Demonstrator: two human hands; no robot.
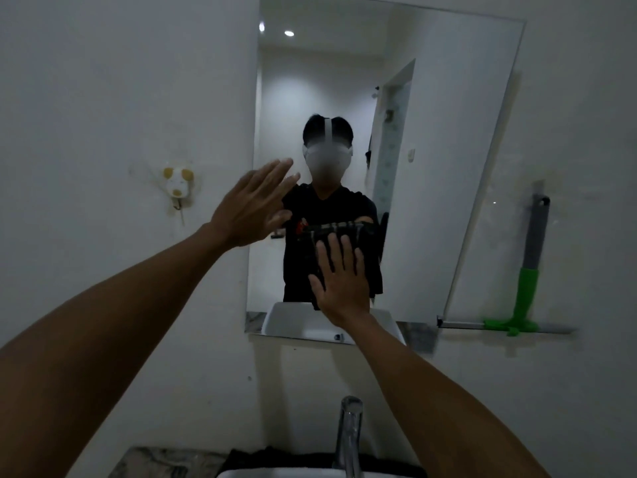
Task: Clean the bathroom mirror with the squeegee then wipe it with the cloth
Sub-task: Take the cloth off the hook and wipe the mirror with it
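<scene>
The bathroom mirror [437,139] hangs on the white wall above the sink. My right hand [343,284] presses a dark cloth [368,260] flat against the lower middle of the glass, fingers straight and spread. My left hand [253,205] is raised with straight fingers at the mirror's left edge, holding nothing; whether it touches the glass I cannot tell. The squeegee [529,288], with a green and grey handle, hangs blade down against the wall to the right of the mirror, apart from both hands.
A chrome faucet [350,432] rises below my right forearm over the white sink [275,474]. Some dark fabric [248,460] lies on the marbled counter beside it. A small white and yellow hook [177,184] is stuck on the wall left of the mirror.
</scene>
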